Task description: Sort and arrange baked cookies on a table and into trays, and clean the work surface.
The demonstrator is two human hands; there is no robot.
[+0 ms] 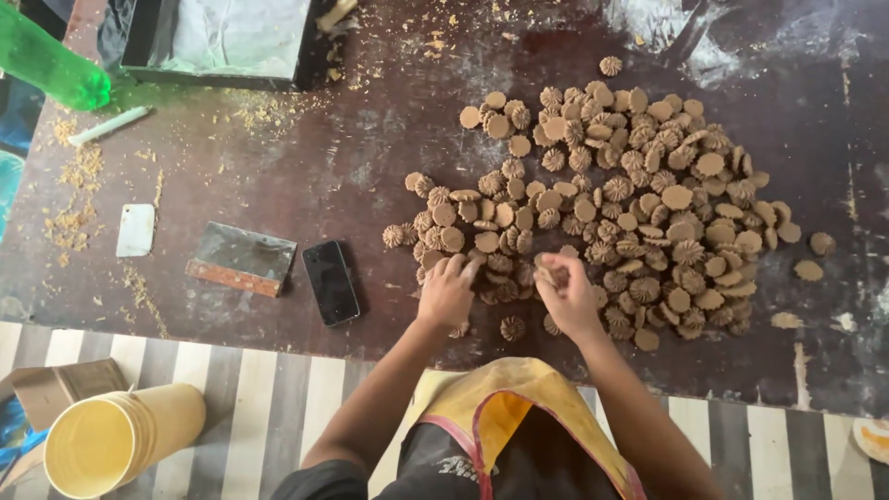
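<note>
Yellow apron [519, 393] nearest; hands over cookies [639, 199] on the dark, crumb-strewn table [306, 176].

Bare forearms, a yellow apron [519, 398] with pink edging over a dark printed shirt [444, 468]

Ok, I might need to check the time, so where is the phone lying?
In the head view the black phone lies flat on the dark table, left of the left hand, just right of the metal scraper.

Matt, ridged dough cookies [630, 199] lie on a dark, scuffed, flour-dusted wooden table [306, 167].
</note>
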